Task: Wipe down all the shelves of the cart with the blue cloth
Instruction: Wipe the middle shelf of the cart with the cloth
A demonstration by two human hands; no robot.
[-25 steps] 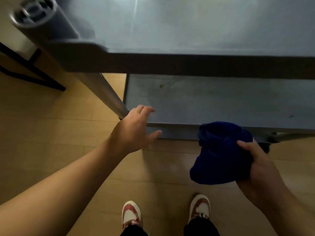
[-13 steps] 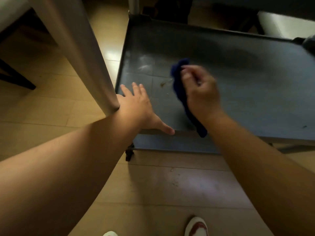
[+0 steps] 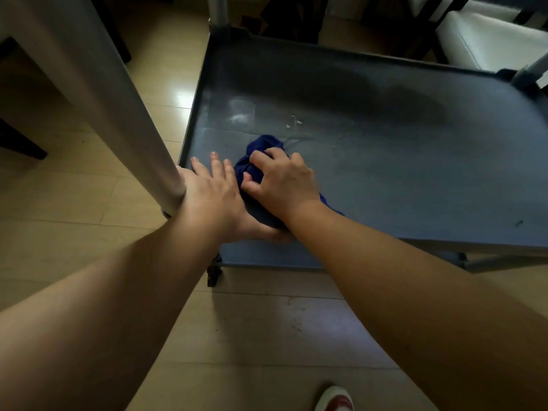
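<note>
The cart's bottom shelf (image 3: 400, 161) is a dark grey tray with a raised rim, dusty, with a few pale crumbs (image 3: 293, 121) near its middle. My right hand (image 3: 281, 182) presses the bunched blue cloth (image 3: 252, 170) onto the shelf's near left part. My left hand (image 3: 213, 194) lies flat on the shelf's near left corner, fingers spread, right beside the cloth, with its thumb under my right wrist. The upper shelves are out of view.
The cart's near left metal post (image 3: 118, 108) rises right beside my left wrist. A caster (image 3: 214, 274) sits under the corner. A white cushioned seat (image 3: 489, 40) stands behind the cart. Wooden floor lies all around, with my shoe (image 3: 335, 400) at the bottom.
My right hand has come down from mid-air and now presses the blue cloth onto the bottom shelf beside my left hand. The left hand has stayed on the corner.
</note>
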